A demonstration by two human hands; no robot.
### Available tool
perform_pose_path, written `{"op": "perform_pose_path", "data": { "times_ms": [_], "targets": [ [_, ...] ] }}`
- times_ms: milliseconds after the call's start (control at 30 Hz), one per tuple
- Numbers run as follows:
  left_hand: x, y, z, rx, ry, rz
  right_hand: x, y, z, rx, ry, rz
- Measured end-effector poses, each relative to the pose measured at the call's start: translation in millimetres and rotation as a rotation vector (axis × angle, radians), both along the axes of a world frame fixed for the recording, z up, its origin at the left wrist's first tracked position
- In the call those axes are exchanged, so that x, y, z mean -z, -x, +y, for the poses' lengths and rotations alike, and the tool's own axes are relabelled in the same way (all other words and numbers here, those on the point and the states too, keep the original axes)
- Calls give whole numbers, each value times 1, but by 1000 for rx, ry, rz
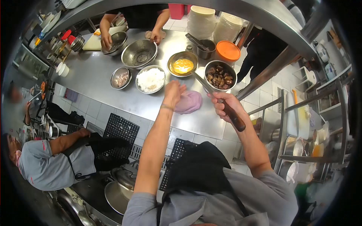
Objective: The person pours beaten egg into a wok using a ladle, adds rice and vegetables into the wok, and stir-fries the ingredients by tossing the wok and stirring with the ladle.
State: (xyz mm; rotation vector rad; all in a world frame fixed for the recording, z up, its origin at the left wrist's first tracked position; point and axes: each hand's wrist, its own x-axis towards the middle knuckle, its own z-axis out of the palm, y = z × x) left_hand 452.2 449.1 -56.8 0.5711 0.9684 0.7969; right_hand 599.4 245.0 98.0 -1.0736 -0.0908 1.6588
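Observation:
My right hand [225, 105] is closed around the dark wooden handle of a long metal utensil [205, 83], whose far end reaches the metal bowl [171, 70] of beaten yellow egg [183, 66]. Beside a crumpled purple cloth [189, 102], my left hand [174, 92] hovers near the table, its fingers partly curled; whether it touches the cloth is unclear. A bowl of white rice [151, 79] lies to its left, and a small bowl of pale pieces [120, 77] stands farther left. Brown chunks, possibly mushrooms, fill the bowl [220, 76] at the right.
Across the steel table [94, 84], another person's hands [155, 35] are at two metal bowls [139, 53]. An orange lid [228, 51], a metal pot [206, 49] and stacked white containers [201, 24] stand at the back right. A grey-shirted person [56, 164] is at the left.

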Motion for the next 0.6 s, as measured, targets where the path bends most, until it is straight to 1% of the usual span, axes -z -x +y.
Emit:
{"op": "perform_pose_path", "data": {
  "times_ms": [33,67,133,267,367,500,600],
  "targets": [
    [10,-12,13,-28,101,4,0,-1,0,-3,4,20],
    [15,-19,20,-64,44,19,1,-5,-1,-58,-6,37],
    [28,-38,31,-128,-67,44,-1,-3,-3,1,-17,28],
    [35,-52,42,-155,-111,63,-5,-8,-6,53,-17,25],
    [38,-61,46,-148,-101,-15,-10,-11,-7,82,-5,-3],
    [39,-75,46,-127,-93,-10,-18,-14,-6,129,-5,-31],
    [37,-85,40,-106,-96,-31,-16,-21,-7,114,-18,-32]
  ]
}}
